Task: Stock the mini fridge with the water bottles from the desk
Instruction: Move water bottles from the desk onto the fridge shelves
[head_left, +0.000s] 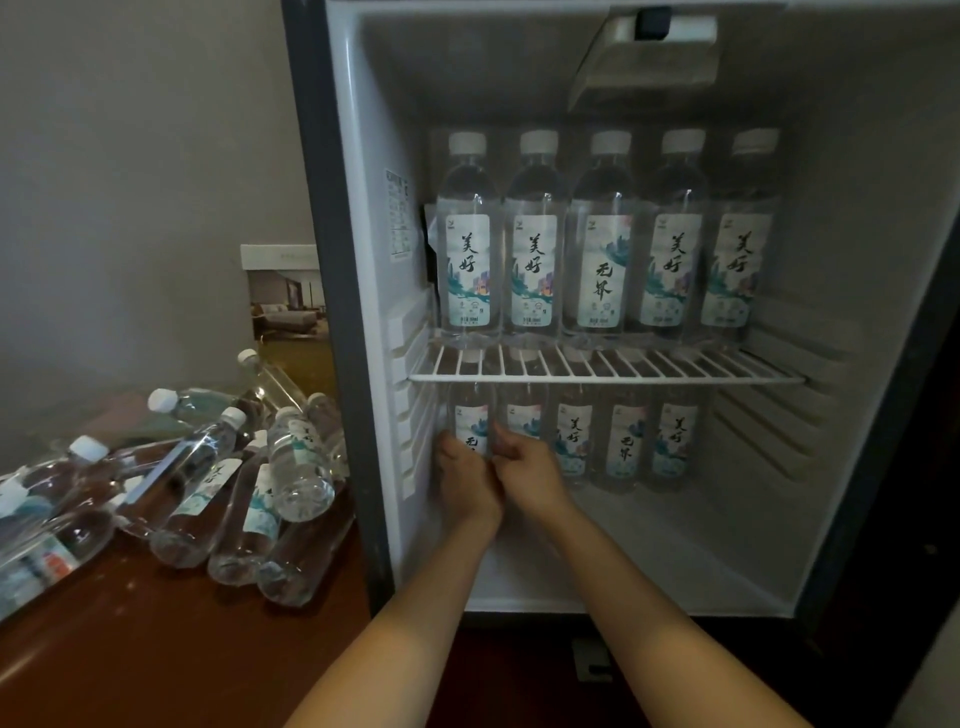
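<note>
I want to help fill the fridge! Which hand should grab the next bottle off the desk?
Left. The pile lies left of the fridge, on the side of the left hand; the right hand would have to cross over. Both hold a lower bottle.

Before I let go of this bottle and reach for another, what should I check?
1. Grip: left hand and right hand both hold the lower-left bottle: ok.
2. That bottle upright: ok.
3. The top row on the wire shelf, five standing: ok.
4. Free fridge floor in front of the lower row: ok.
5. The desk pile cleared: not ok, many bottles lie there.
6. Bottle base seated flat: cannot tell, hands hide it.
</note>
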